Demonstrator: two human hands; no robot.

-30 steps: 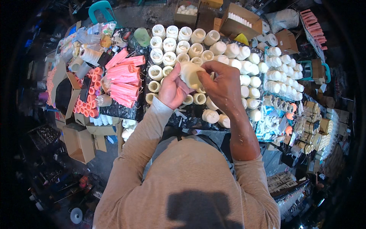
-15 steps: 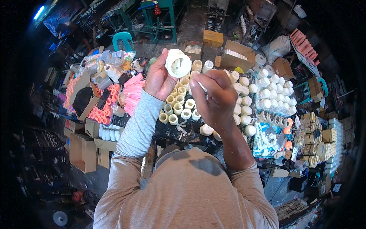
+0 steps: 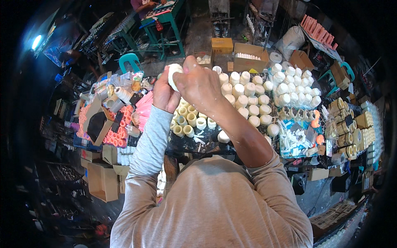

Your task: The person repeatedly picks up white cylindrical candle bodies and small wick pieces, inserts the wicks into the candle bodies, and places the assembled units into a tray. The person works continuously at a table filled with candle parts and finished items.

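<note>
My left hand [image 3: 162,96] is closed around a thick-walled, white, cup-like piece [image 3: 173,73], raised above the table and tilted with its mouth toward the right. My right hand [image 3: 202,89] is up against that mouth, its fingers curled inward. Whatever those fingers grip is hidden behind the knuckles. Below my hands stand several open cream tubes [image 3: 191,120] in rows, with small white strips [image 3: 199,138] lying in front of them. To the right of my right forearm, several rounded white pieces [image 3: 250,89] stand close together.
Pink sticks [image 3: 144,108] and coral rings [image 3: 120,138] lie to the left beside an open carton [image 3: 99,124]. Bagged white pieces [image 3: 295,89] and a blue tray [image 3: 285,153] of scraps sit right. Beyond the table are cartons [image 3: 250,62], a teal chair [image 3: 130,60] and another person's arm [image 3: 144,5].
My right hand has moved left onto the white piece's mouth. The piece has turned from facing me to a sideways tilt. The whole view has shifted slightly.
</note>
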